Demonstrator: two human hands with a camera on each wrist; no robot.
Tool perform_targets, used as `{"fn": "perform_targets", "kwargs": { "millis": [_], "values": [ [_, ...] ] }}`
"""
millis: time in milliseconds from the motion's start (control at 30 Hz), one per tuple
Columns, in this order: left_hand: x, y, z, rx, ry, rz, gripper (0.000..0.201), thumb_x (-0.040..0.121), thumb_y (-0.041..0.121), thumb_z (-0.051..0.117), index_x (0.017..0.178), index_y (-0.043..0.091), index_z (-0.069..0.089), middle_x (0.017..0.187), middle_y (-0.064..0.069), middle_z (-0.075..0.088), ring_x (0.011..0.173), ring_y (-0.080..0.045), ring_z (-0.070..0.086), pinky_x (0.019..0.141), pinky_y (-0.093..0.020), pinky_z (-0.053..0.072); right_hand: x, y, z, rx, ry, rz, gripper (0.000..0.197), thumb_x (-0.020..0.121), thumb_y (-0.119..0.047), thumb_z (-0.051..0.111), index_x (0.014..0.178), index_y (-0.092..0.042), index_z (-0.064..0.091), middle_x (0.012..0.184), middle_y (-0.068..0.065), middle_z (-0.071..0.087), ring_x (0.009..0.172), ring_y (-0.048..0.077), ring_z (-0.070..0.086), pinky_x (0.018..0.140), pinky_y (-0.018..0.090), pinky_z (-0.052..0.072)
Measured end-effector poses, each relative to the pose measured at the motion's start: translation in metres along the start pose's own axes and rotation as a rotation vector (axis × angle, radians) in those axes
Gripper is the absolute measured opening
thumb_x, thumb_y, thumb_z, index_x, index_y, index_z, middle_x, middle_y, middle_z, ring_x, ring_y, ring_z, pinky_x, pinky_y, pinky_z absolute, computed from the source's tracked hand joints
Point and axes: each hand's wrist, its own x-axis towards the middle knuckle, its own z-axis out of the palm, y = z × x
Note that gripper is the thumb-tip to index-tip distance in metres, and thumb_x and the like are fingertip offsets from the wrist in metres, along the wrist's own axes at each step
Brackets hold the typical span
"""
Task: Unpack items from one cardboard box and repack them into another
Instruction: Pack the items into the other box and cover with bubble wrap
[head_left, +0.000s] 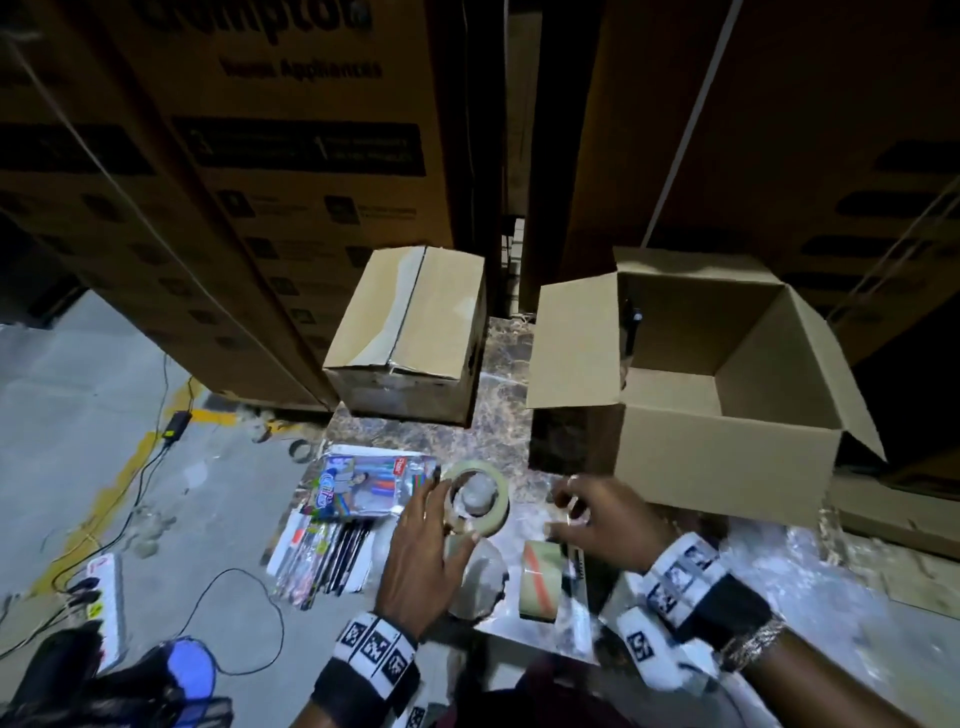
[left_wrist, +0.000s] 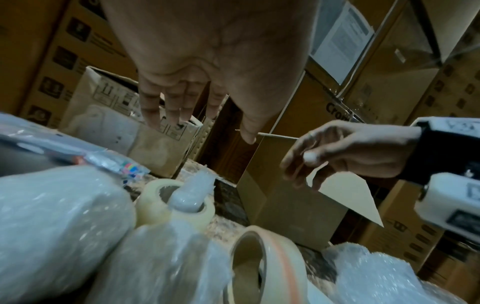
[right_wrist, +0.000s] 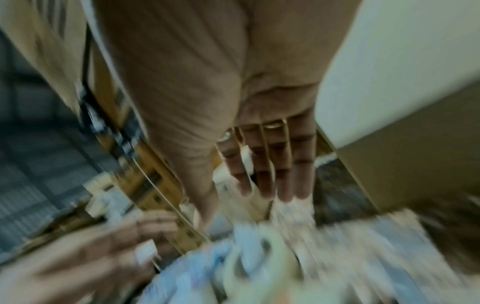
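Note:
A closed small cardboard box (head_left: 410, 332) (left_wrist: 116, 127) stands at the back centre. To its right is an open, seemingly empty cardboard box (head_left: 727, 395) (left_wrist: 291, 207). In front lie a marker packet (head_left: 369, 486), a pack of pens (head_left: 322, 561), a pale tape roll (head_left: 478, 496) (left_wrist: 176, 207), an orange-striped tape roll (head_left: 540, 579) (left_wrist: 262, 267) and a bubble-wrapped bundle (head_left: 478, 577) (left_wrist: 161, 257). My left hand (head_left: 441, 512) (left_wrist: 205, 123) hovers over the pale roll with fingers spread, holding nothing. My right hand (head_left: 558, 514) (left_wrist: 303, 164) (right_wrist: 233, 197) hangs relaxed and empty beside the open box.
The items lie on a marble slab (head_left: 498, 431) on the floor. Tall printed cartons (head_left: 291, 156) wall off the back. A power strip (head_left: 104, 587) and black cables (head_left: 244, 597) lie on the concrete at left. The right wrist view is blurred.

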Motion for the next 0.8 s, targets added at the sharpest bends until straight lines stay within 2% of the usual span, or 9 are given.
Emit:
{"fn": "perform_targets", "kwargs": {
  "millis": [33,100,233,300,400,567,733,800],
  "values": [
    [-0.006,-0.004,0.000,0.004,-0.020,-0.005,0.069,0.096,0.058,0.044,0.154,0.025,0.029,0.161,0.003,0.029,0.150,-0.014,0.022,0.121,-0.033,0.024,0.000,0.002,0.021,-0.080,-0.057,0.049,0.046,0.081,-0.044,0.077,0.121,-0.027,0.061,0.118,-0.006,0.062,0.103,0.011,0.062,0.089,0.033,0.052],
    [-0.017,-0.013,0.002,0.026,-0.076,-0.025,0.073,0.095,0.061,0.040,0.155,0.020,0.030,0.162,-0.004,0.031,0.151,-0.021,0.026,0.121,-0.040,0.028,-0.001,0.003,0.057,-0.192,-0.156,0.112,0.071,0.076,-0.046,0.078,0.138,-0.026,0.050,0.134,-0.003,0.050,0.122,0.018,0.052,0.098,0.033,0.046],
    [-0.028,-0.026,0.008,0.041,-0.192,-0.055,0.079,0.093,0.063,0.039,0.156,0.017,0.029,0.164,-0.009,0.026,0.150,-0.027,0.026,0.118,-0.047,0.032,-0.002,0.006,0.107,-0.379,-0.223,0.138,0.096,0.064,-0.042,0.083,0.146,-0.026,0.035,0.147,0.003,0.034,0.134,0.028,0.039,0.104,0.039,0.039],
    [-0.029,-0.027,0.009,0.045,-0.227,-0.043,0.078,0.093,0.062,0.042,0.156,0.018,0.029,0.164,-0.007,0.025,0.150,-0.027,0.025,0.118,-0.047,0.032,-0.001,0.011,0.122,-0.450,-0.253,0.160,0.103,0.065,-0.038,0.085,0.150,-0.028,0.026,0.156,0.009,0.024,0.142,0.032,0.030,0.110,0.044,0.034],
    [-0.026,-0.022,0.005,0.028,-0.267,-0.026,0.074,0.097,0.051,0.053,0.157,0.020,0.024,0.166,-0.005,0.017,0.151,-0.026,0.021,0.120,-0.043,0.028,-0.001,0.016,0.129,-0.470,-0.226,0.190,0.104,0.071,-0.029,0.083,0.152,-0.030,0.019,0.161,0.015,0.015,0.146,0.035,0.024,0.114,0.045,0.030],
    [-0.016,-0.019,0.004,0.046,-0.299,0.039,0.075,0.096,0.045,0.058,0.157,0.021,0.022,0.166,-0.009,0.017,0.152,-0.026,0.019,0.121,-0.041,0.025,0.001,0.019,0.129,-0.438,-0.198,0.202,0.099,0.074,-0.027,0.082,0.152,-0.030,0.021,0.159,0.012,0.021,0.143,0.033,0.028,0.114,0.043,0.029],
    [-0.006,-0.020,-0.001,0.067,-0.273,0.073,0.075,0.095,0.047,0.059,0.156,0.022,0.023,0.164,-0.006,0.019,0.151,-0.025,0.021,0.120,-0.040,0.026,0.009,0.007,0.124,-0.367,-0.154,0.202,0.100,0.071,-0.040,0.081,0.153,-0.027,0.025,0.159,0.009,0.024,0.144,0.032,0.030,0.116,0.045,0.026],
    [-0.002,-0.022,-0.005,0.073,-0.250,0.083,0.076,0.095,0.046,0.060,0.156,0.020,0.024,0.165,-0.005,0.018,0.151,-0.024,0.020,0.122,-0.037,0.023,0.018,-0.001,0.116,-0.320,-0.084,0.167,0.093,0.073,-0.045,0.078,0.150,-0.025,0.031,0.154,0.006,0.031,0.140,0.030,0.036,0.113,0.043,0.032]
  ]
}}
